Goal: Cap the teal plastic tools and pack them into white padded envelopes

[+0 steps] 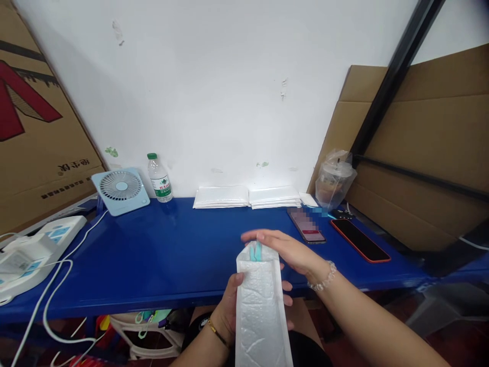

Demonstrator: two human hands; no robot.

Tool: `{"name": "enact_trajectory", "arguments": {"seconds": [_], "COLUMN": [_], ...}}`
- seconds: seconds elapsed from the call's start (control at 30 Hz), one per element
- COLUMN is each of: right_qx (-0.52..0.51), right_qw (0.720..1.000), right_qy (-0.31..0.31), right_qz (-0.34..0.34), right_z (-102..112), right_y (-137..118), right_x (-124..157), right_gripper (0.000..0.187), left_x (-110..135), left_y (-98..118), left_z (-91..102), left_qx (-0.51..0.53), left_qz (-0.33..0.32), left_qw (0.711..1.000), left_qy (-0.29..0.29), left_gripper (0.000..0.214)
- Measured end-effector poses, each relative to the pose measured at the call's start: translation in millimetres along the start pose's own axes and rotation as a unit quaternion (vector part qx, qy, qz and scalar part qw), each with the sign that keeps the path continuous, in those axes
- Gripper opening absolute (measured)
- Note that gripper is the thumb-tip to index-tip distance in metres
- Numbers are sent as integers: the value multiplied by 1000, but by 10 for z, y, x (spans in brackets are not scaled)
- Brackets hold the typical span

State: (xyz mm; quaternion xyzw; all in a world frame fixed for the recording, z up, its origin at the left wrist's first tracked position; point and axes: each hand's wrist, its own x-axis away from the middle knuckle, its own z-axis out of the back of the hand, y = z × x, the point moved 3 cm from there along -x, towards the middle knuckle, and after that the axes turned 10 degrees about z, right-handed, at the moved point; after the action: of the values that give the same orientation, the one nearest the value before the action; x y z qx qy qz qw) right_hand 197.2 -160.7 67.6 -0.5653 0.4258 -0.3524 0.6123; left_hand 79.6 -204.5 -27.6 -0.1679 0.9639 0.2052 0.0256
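A long white bubble mailer [262, 311] stands tilted in front of me, its top end towards the table. My left hand [228, 308] is wrapped round it, with the thumb on the front and the fingertips showing past its right edge. A teal piece [255, 252] sticks up at the mailer's mouth; what it belongs to is hidden inside. Across that top end lies my right hand [284, 247], fingers stretched out and touching the mailer's upper edge.
Stacks of flat white mailers [221, 197] lie by the wall. Around the blue table [153, 260] are a fan [121, 189], a water bottle [160, 181], a power strip [42, 250], a phone [307, 227], a red-edged phone [361, 240] and a bagged drink cup [334, 181].
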Motion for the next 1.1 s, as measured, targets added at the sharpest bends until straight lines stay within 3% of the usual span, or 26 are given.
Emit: {"name": "enact_trajectory", "arguments": {"seconds": [0.2, 0.37, 0.53, 0.67, 0.97, 1.03, 1.1], "right_qx": [57, 192, 226, 166, 94, 96, 127], "right_qw": [998, 973, 948, 943, 942, 949, 959], "right_qy": [11, 65, -78, -167, -188, -164, -97], "right_qz": [-10, 113, 211, 236, 263, 253, 235], "right_z": [98, 128, 119, 252, 326, 357, 447], "right_y": [179, 164, 115, 118, 24, -17, -53], "right_x": [54, 128, 194, 142, -20, -21, -20], "right_gripper": [40, 25, 26, 59, 18, 9, 9], "left_x": [36, 133, 169, 120, -72, -105, -95], "left_y": [10, -50, -27, 102, 199, 236, 311], "left_z": [-1, 59, 55, -7, 8, -11, -50], "left_qx": [-15, -7, 27, 36, 7, -5, -14], "left_qz": [17, 15, 77, 104, 201, 205, 208], "left_qw": [1000, 997, 992, 991, 976, 976, 976], "left_qy": [10, 69, 92, 81, 78, 70, 54], "left_gripper": [92, 83, 74, 70, 56, 60, 66]}}
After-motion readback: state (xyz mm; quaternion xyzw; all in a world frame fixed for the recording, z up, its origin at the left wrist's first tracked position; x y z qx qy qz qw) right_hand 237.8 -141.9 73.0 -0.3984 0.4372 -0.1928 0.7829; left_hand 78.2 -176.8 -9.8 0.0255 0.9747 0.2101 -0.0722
